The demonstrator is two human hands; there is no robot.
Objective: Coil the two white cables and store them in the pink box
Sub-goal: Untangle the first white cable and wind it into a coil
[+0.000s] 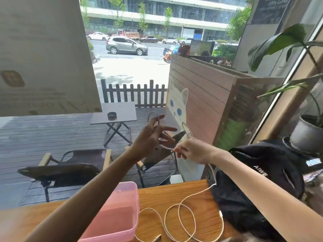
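While raised, left hand (153, 135) looped with white cable (155, 119), right hand (190, 151) pinching it

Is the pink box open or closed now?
Open. The pink box has no lid on top, and its inside floor shows. No cable lies in it yet.

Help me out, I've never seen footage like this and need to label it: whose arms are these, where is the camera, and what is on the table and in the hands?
There is no machine here. A person wears a wide-angle camera on the head, so you look forward and down along their own two bare arms.

The left hand is raised with a white cable looped around its fingers. The right hand pinches the same cable and feeds it; the rest trails down onto the wooden table.

On the table sit an open pink box, more loose white cable beside it, and a black bag to the right. Beyond the window are a deck and street.
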